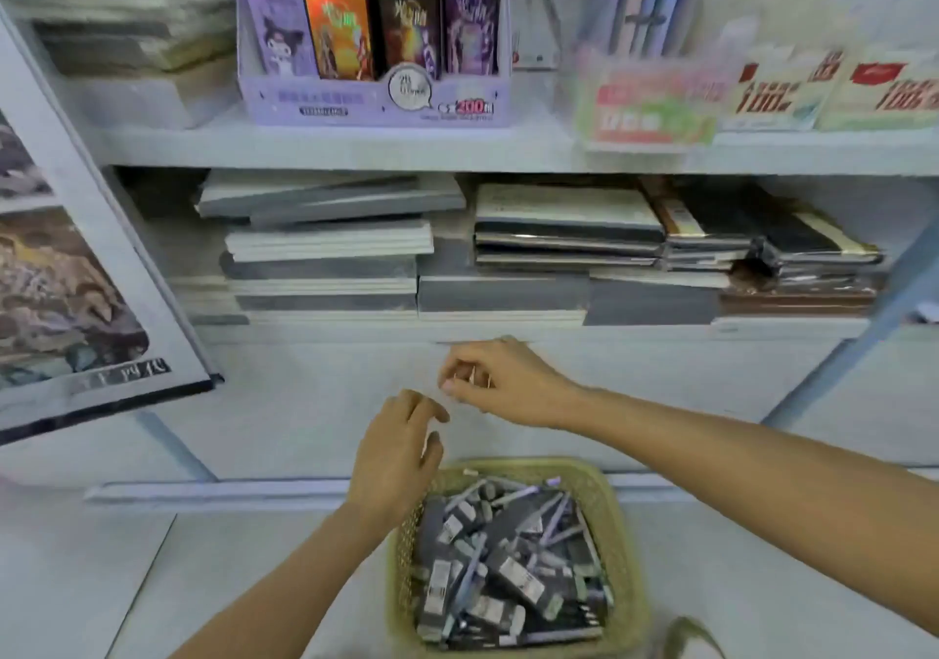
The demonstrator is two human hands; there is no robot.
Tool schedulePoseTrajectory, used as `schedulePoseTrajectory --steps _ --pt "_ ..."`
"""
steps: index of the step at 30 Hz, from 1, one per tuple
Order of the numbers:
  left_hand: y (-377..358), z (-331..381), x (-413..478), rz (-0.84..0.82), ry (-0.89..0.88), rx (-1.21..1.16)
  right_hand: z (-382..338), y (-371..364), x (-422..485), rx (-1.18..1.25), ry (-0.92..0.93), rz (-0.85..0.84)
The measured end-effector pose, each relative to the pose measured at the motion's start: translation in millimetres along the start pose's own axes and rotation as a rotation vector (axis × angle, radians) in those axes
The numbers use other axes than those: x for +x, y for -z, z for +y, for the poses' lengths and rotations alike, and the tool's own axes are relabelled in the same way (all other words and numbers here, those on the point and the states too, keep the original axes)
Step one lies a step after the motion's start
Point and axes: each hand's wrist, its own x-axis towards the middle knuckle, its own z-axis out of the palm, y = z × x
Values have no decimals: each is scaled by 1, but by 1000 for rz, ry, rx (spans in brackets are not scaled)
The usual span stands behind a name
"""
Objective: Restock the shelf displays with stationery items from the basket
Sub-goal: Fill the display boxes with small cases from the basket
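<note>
Basket (607, 506): one, yellow-green, below the shelves
Stationery packs (508, 567): heaped in the basket, too jumbled to count
Left hand (399, 460): over the basket's left rim, fingers loosely curled, holding nothing
Right hand (495, 386): just above, fingers curled in; can't tell if it pinches anything
Purple display box (376, 99): one on the upper shelf (152, 150), three upright packs inside

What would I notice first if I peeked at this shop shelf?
Probably the yellow basket at the bottom, crammed with dark stationery packs. The left hand and right hand hover just above it. Next comes the bright purple display box on the upper shelf, above the notebook stacks.
</note>
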Motion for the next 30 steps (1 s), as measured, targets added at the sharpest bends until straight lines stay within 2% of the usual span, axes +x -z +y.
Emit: schedulePoseTrajectory --steps 4,7,10,14,21,23,25,27,30 --pt "-66 -47 -62 -370 229 109 79 -90 -25 -47 -311 -356" --pt "-98 -63 -91 -551 326 131 127 -138 -50 -29 -527 -494" --pt "-107 -64 -104 -565 266 141 149 -162 -78 -57 -675 -548" --pt "-115 -66 -107 -492 279 110 163 -192 -102 -107 -681 -623" --pt "-122 -62 -99 -270 273 -28 176 -175 -93 222 -607 -529" --pt "-125 -52 -91 -308 284 -220 169 -168 -87 313 -582 -542" --pt "-129 -40 -84 -451 378 -408 159 -167 -80 372 -542 -566" --pt "-131 -34 -80 -543 447 -453 151 -169 -74 419 -527 -561" --pt "-125 -48 -80 -484 597 -545 151 -166 -72 480 -601 -551"
